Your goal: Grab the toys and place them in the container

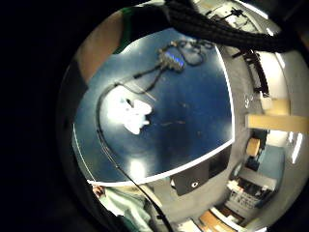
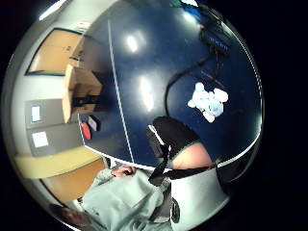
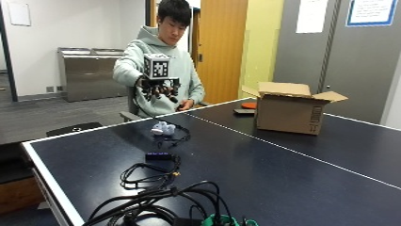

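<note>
Outside view: toy (image 3: 164,128) on table (image 3: 263,169), below raised hand (image 3: 158,88).

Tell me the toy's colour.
The plush toy is pale blue and white, clearest in the thumb side palm view.

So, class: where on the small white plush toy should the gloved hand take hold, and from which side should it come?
Probably from straight above, pinching the plump middle of the plush toy. It lies low and flat on the table with stubby limbs splayed out, and the hand hangs above it. A cable runs close beside, so a sideways sweep could snag it.
</note>
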{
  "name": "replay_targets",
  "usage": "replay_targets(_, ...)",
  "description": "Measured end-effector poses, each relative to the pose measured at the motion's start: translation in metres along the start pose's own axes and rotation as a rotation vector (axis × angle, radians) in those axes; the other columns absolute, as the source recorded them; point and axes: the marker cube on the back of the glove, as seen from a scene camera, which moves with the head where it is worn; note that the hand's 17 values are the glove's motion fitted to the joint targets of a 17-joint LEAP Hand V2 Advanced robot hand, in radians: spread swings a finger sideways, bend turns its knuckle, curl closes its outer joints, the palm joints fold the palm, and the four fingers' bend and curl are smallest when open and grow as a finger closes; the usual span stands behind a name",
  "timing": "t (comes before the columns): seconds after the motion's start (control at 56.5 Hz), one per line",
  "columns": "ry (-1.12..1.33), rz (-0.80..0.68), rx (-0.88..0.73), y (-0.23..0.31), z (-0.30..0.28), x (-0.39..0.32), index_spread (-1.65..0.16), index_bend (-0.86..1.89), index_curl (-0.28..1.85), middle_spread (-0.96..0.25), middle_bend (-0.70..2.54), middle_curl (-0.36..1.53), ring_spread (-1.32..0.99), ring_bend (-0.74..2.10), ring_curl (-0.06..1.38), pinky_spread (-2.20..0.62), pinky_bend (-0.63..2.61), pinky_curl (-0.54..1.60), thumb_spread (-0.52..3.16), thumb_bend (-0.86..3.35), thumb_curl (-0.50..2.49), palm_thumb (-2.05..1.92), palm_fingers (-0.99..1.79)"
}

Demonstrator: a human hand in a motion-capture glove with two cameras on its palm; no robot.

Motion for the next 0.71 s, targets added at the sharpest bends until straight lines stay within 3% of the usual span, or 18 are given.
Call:
replay_targets(0.23,0.138,0.059,-0.170,-0.009,0.068,0.024,-0.21,0.10,0.19,0.03,0.12,0.24,0.03,0.12,0.20,0.07,0.84,0.33,1.28,0.01,0.37,0.19,-0.33)
replay_targets(0.442,0.167,0.093,-0.314,-0.018,0.098,0.030,-0.24,0.27,0.28,0.03,0.08,0.20,0.03,0.08,0.14,0.07,0.76,0.32,1.32,0.02,0.36,0.27,-0.26)
replay_targets(0.708,0.149,0.047,-0.260,-0.012,0.108,0.023,-0.27,0.96,0.52,-0.05,0.27,0.24,0.02,0.04,0.02,0.06,0.58,0.28,1.44,0.10,0.38,0.44,-0.01)
